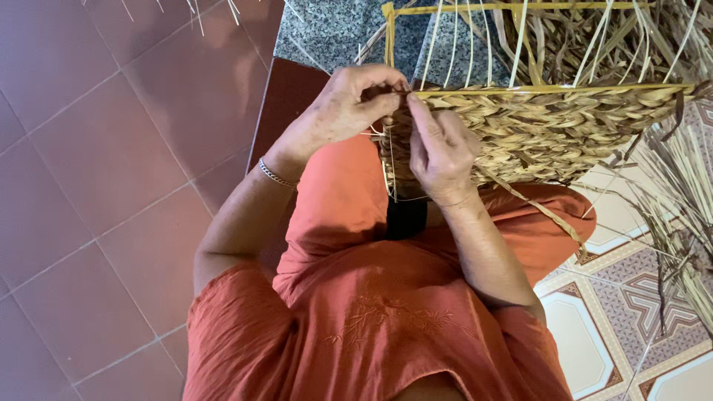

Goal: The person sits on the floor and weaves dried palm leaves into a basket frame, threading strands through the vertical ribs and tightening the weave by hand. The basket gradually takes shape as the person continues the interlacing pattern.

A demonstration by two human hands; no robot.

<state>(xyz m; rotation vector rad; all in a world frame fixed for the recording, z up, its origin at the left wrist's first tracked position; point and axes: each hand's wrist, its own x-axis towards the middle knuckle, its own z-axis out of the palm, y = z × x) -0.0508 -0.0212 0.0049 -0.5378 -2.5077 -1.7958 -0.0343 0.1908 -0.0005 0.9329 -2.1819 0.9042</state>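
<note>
Over the person's lap, a half-woven basket of braided tan straw (549,134) rests on the orange-clad knees, its yellow frame rod (549,89) along the top edge. The left hand (338,111) pinches a straw strand at the basket's near corner, fingers closed tight. The right hand (442,152) presses beside it, fingers curled on the weave. Loose dry straw (683,215) lies right, on patterned tiles (631,312).

Woven basket (549,126) cut off at top and right — its near corner hidden behind both hands (401,126).
</note>
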